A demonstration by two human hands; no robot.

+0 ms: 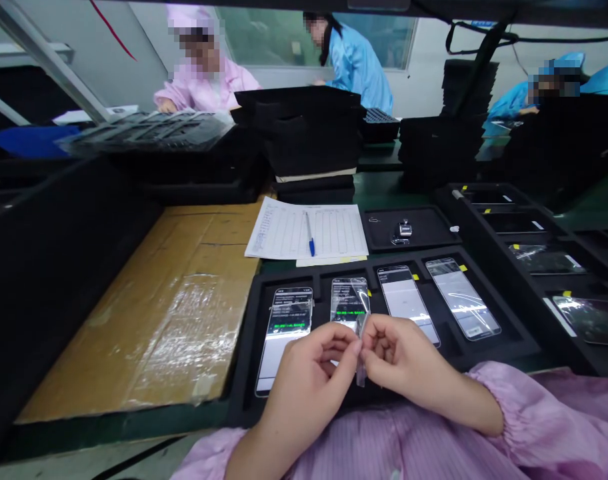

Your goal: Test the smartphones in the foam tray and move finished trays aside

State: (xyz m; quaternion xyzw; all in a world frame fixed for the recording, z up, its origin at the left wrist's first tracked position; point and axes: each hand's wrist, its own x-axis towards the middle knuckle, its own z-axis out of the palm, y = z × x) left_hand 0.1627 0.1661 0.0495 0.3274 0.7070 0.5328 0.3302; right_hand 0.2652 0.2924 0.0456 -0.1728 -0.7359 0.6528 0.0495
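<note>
My left hand [308, 368] and my right hand [409, 353] meet fingertip to fingertip over a black foam tray [249, 347]. Both are closed in a pinch on a narrow strip of clear plastic film [361, 377] that hangs between them. Below lie several smartphones face up with lit screens. The leftmost phone [285, 340] and the second phone [351, 297] show green text; my hands partly cover the second. The third phone [409, 303] and the rightmost phone [463, 297] have mostly pale screens, with small yellow tabs at their edges.
A taped cardboard sheet [184, 300] lies left. Behind the tray are a printed form [279, 233] with a blue pen [310, 233] and a small black tray [384, 223]. More phones fill a tray [504, 267] at right. Black tray stacks [304, 133] and co-workers stand beyond.
</note>
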